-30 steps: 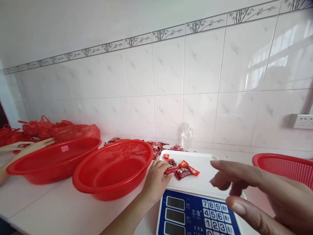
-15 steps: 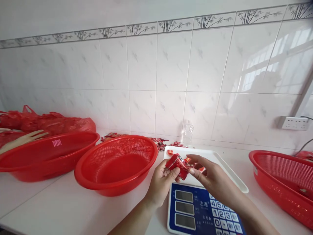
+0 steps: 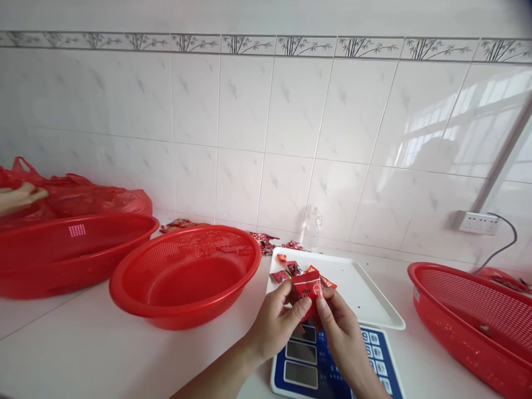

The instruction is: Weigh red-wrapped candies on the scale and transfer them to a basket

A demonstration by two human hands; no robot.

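Red packet (image 3: 306, 284) is pinched between both hands, held up over where the scale meets its tray. Left hand (image 3: 274, 321) has the left edge, thumb across the front; right hand (image 3: 337, 324) grips the other edge with thumb and fingers. Can't tell if the wrapper's open. If the two hands pull against each other, I reckon a seam could split and spill stuff onto the scale (image 3: 301, 374) right below. The right wrist is also over the keys, so letting it sag might press one. And if the grip slips, the packet probably lands among the similar snack packets (image 3: 294, 268) on the white tray (image 3: 351, 282), easy to mix up.

Beyond that, a red basket (image 3: 183, 320) sits on the bench (image 3: 141, 354) just left of the tray, another basket (image 3: 449, 332) off to the right. Further back, more loose packets (image 3: 262, 239) and a clear bottle (image 3: 315, 224) are near the tiled wall (image 3: 245, 100).
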